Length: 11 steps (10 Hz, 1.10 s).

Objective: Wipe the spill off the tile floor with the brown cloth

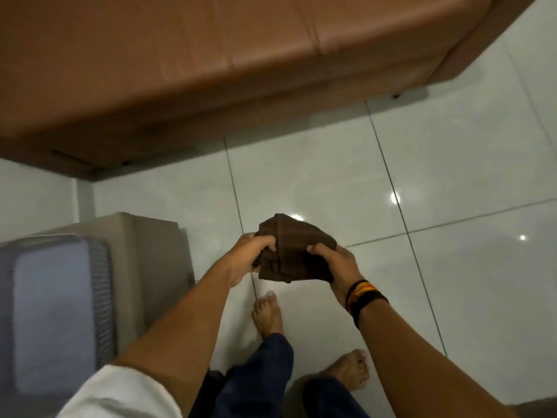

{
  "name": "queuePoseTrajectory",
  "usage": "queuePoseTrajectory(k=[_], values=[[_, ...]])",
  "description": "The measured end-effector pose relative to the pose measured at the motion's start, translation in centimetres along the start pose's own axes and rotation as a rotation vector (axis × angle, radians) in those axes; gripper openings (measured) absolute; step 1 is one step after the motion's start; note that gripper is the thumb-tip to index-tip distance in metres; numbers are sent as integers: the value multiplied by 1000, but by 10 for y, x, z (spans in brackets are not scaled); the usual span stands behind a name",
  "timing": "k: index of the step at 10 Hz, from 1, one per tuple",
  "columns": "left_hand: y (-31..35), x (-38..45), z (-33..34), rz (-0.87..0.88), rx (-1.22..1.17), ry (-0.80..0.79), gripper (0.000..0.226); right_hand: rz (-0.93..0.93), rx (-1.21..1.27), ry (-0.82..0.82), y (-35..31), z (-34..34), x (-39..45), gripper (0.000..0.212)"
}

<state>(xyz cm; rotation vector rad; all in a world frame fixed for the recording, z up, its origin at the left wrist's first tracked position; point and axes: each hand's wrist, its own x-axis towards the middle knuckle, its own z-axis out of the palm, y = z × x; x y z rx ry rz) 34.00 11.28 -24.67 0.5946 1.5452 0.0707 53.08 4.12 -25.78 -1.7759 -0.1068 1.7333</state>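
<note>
The brown cloth (294,250) is bunched and folded, held in the air above the floor at the middle of the head view. My left hand (251,256) grips its left edge with fingers curled over it. My right hand (337,267), with striped bands on the wrist, grips its right corner. The white glossy tile floor (452,164) lies below, with dark grout lines and bright light reflections. I cannot make out a spill on the tiles in this blurred frame.
A brown leather sofa (211,55) fills the top of the view, standing on small dark feet. A beige box with a ribbed blue-grey lid (60,297) stands at the left. My bare feet (268,312) stand on the tiles below the cloth.
</note>
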Motion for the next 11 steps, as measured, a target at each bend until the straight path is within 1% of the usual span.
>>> queuePoseTrajectory(k=[1, 2, 3, 4, 5, 6, 7, 8, 9, 10, 11], values=[[18, -83, -33, 44, -123, 52, 30, -36, -6, -78, -40, 35, -67, 31], [13, -159, -73, 103, -183, 119, 33, -61, -99, -112, -65, 84, -125, 26], [-13, -214, -127, 149, -277, 266, 31, -75, -230, -192, -66, 149, -169, 23], [-57, -230, -179, 163, -363, 384, 35, -111, -373, -280, -46, 211, -188, 24], [-71, -233, -203, 174, -398, 453, 35, -173, -418, -345, -35, 247, -194, 32], [-123, -231, -247, 119, -486, 591, 32, -153, -491, -417, 13, 310, -200, 31], [-175, -213, -279, 60, -558, 725, 15, -142, -603, -442, 59, 360, -192, 21], [-213, -183, -306, 19, -547, 906, 22, -186, -732, -471, 93, 401, -175, 31], [-236, -167, -320, 6, -548, 942, 37, -203, -851, -526, 110, 426, -170, 43], [-242, -161, -316, 44, -400, 980, 70, -238, -929, -544, 113, 415, -169, 64], [-226, -174, -306, 108, -115, 1128, 77, -258, -957, -499, 103, 358, -186, 63]])
